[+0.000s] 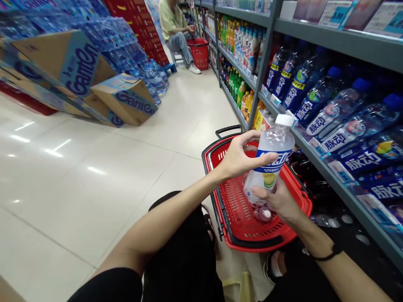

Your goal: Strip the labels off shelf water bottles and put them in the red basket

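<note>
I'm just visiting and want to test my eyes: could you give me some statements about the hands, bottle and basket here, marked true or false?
1. The left hand and right hand both hold one bottle. True.
2. The bottle's cap is blue. False: the white cap is on it.
3. A red basket is below the bottle. True.
4. A wristband circles the left wrist. False: the dark wristband is on the right one.
5. A seated person is in the background. True.
</note>
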Tool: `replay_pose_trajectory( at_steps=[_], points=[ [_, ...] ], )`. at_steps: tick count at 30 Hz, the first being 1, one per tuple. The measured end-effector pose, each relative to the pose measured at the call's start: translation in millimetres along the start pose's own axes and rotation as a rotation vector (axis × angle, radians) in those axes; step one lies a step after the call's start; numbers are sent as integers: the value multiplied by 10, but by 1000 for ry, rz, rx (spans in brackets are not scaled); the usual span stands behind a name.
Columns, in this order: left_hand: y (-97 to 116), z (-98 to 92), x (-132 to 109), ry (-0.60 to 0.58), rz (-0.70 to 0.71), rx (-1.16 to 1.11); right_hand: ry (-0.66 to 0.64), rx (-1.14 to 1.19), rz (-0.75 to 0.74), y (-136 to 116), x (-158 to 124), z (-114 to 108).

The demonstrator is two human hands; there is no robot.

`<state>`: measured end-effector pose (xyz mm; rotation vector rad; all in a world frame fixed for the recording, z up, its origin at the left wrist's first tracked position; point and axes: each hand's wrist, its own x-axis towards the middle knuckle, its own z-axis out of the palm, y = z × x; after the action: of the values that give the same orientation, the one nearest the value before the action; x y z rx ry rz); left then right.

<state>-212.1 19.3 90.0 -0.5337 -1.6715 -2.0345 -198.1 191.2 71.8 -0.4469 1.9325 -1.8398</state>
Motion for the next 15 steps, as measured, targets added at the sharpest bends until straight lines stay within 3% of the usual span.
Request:
replay_pose_trajectory(
  at_steps=[3,6,10,15],
  points=[
    [52,24,-13,104,89,46,36,28,-58,-66,10,18],
    [8,38,-9,113,106,61,110,5,-144,-42,73,-54],
    [-96,86,-49,-24,120,72,137,-86,-222,145,146,-182],
    [-105,140,-149,-191,190,229,238,-209,-303,385,131,-190]
  ],
)
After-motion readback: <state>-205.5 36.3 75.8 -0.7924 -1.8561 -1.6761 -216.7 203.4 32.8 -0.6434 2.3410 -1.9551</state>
